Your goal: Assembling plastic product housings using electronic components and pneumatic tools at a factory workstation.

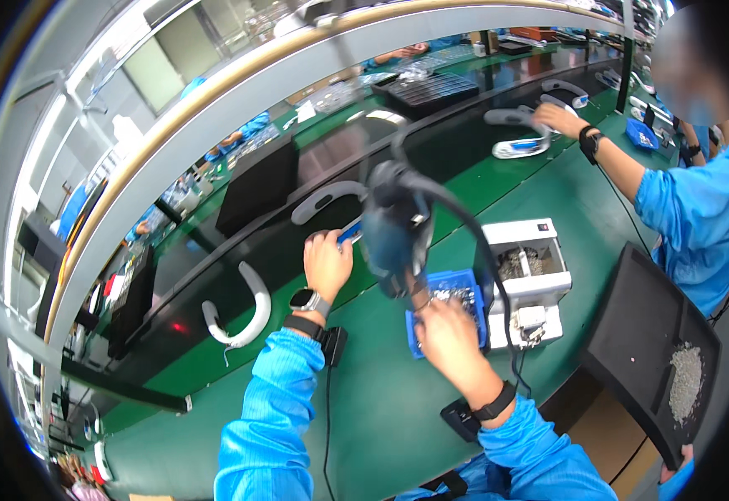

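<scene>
While L hand (328, 262) touches blue pc (351, 232), R hand (450, 332) (blurred), over bin (413, 334)

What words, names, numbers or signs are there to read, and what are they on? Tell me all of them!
None that can be read.
Watch on the left wrist: its screen is too small to read.
White machine: a small dark patch on top, too small to tell if it is writing.
Dark tool in the middle: too blurred to read anything.
</scene>
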